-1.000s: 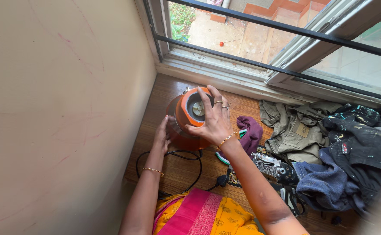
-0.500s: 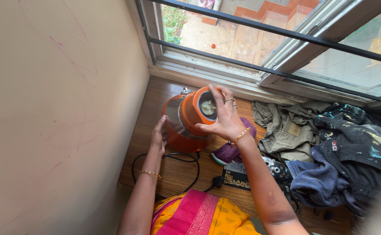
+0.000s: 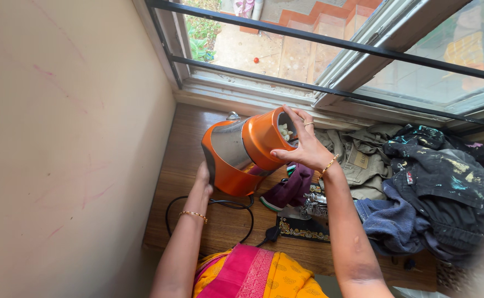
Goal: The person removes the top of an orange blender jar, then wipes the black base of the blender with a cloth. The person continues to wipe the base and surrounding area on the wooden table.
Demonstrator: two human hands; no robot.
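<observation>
1. Left hand (image 3: 202,177), centre-left of frame: pressed flat, fingers together, against the lower back wall of the orange mixer base (image 3: 236,157). It braces rather than grips; the fingertips are hidden behind the body.
2. Mixer base, centre of frame: lifted and tipped over, long axis running lower left to upper right, top end aimed right toward the window sill (image 3: 236,99). Its black cord (image 3: 214,205) loops on the wooden tabletop (image 3: 186,138) below it.
3. The round socket (image 3: 285,131) at the top end faces right; small pale pieces sit inside it, kind not discernible.
4. Right hand (image 3: 305,144), just right of centre: fingers spread and curled over the socket rim, thumb underneath, touching the orange collar. This hand is nearer the opening.
5. Right half of frame: heap of clothes (image 3: 418,187) on the tabletop, a purple cloth (image 3: 291,190) directly below the tipped end.
</observation>
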